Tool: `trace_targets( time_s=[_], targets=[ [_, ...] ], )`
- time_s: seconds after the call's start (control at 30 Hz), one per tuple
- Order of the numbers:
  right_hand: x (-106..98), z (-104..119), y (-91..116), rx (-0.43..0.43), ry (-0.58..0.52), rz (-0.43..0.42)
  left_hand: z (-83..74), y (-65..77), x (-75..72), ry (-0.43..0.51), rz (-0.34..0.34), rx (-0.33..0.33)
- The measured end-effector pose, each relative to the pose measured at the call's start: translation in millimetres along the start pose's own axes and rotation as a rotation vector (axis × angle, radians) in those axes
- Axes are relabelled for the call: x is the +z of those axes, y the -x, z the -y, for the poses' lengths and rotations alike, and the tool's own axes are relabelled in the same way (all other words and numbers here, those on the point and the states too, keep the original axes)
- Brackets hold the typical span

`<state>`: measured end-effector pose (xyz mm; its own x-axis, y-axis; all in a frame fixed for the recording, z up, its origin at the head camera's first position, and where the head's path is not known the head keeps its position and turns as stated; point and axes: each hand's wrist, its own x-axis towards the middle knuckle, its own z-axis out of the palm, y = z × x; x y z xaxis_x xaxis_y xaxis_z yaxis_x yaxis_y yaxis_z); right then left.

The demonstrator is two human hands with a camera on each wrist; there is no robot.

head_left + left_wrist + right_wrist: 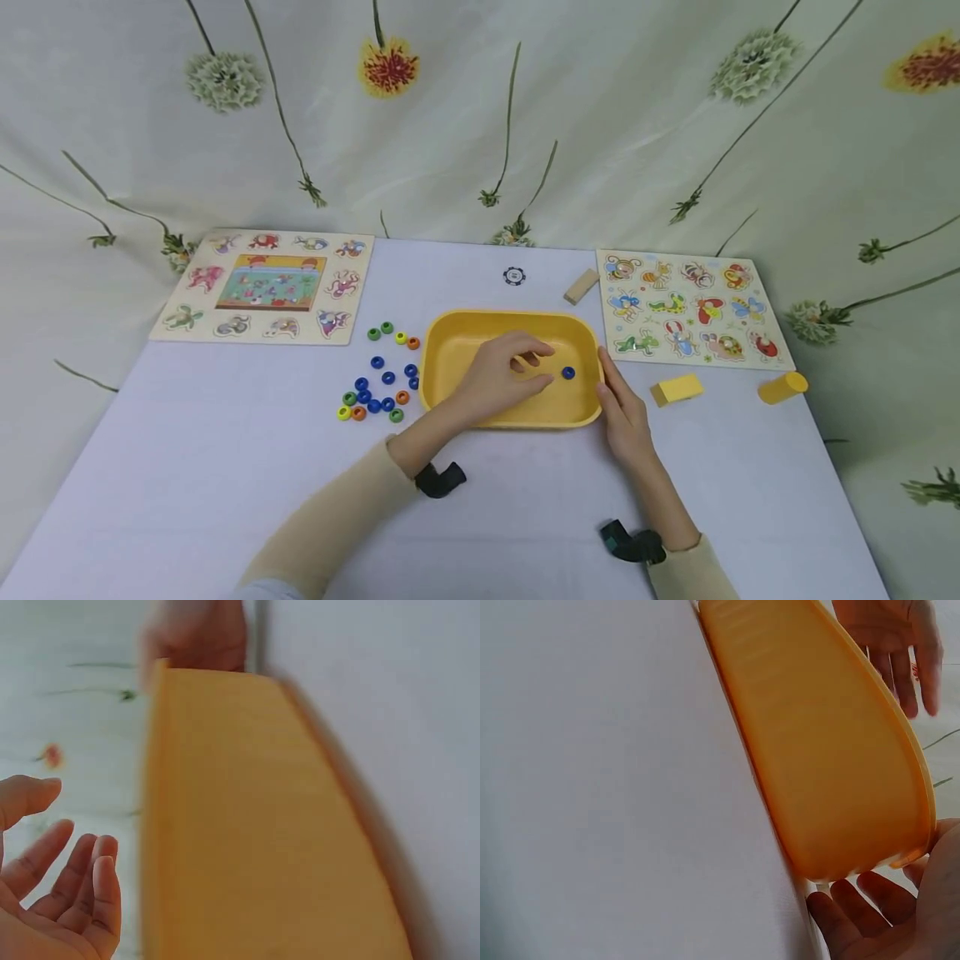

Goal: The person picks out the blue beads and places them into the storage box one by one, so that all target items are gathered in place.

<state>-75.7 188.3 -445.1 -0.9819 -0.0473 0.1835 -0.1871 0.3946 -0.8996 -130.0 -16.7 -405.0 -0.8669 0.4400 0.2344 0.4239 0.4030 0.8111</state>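
Observation:
A yellow tray (517, 314) stands on the table, and one blue bead (568, 372) lies inside it toward the right. My left hand (501, 373) is over the tray, left of that bead. Its thumb and fingers are apart and loosely bent, with nothing between them, as the left wrist view also shows. At the tray's right end, my right hand (626, 417) holds the rim and side. In the right wrist view the fingers (859, 911) bend against the outer end wall, the thumb near the rim. The tray walls hide its inside from both wrist cameras.
Several blue, green, orange and yellow beads (363, 397) lie left of the tray. Picture puzzle boards stand at back left (352, 287) and back right (678, 287). A poker chip (514, 276), wooden block (581, 286), yellow block (677, 389) and yellow cylinder (782, 387) lie around.

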Motion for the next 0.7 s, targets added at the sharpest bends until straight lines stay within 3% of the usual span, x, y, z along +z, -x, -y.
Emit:
trace_targets(
  time_s=[0.07, 0.17, 0.33, 0.43, 0.57, 0.7],
  targets=[
    [1, -5, 0, -0.006, -0.002, 0.0, -1.0, 17.3, -19.0, 0.04, -0.083, 0.004],
    [2, -18, -1, 0.004, -0.006, -0.001, 10.1, 43.9, -51.2, 0.076, -0.233, -0.019],
    [3, -35, -2, 0.021, 0.004, -0.002, 51.6, 85.8, -102.2, 0.062, -0.504, -0.109],
    [3, -37, -3, 0.015, 0.007, -0.008, 81.5, 105.2, -122.0, 0.099, -0.628, -0.165],
    [1, -37, -3, 0.002, 0.001, -0.019, 108.5, 120.8, -132.4, 0.115, -0.683, -0.218],
    [3, -37, -2, 0.012, -0.003, -0.007, 121.9, 131.0, -132.1, 0.128, -0.658, -0.231]
  ],
)
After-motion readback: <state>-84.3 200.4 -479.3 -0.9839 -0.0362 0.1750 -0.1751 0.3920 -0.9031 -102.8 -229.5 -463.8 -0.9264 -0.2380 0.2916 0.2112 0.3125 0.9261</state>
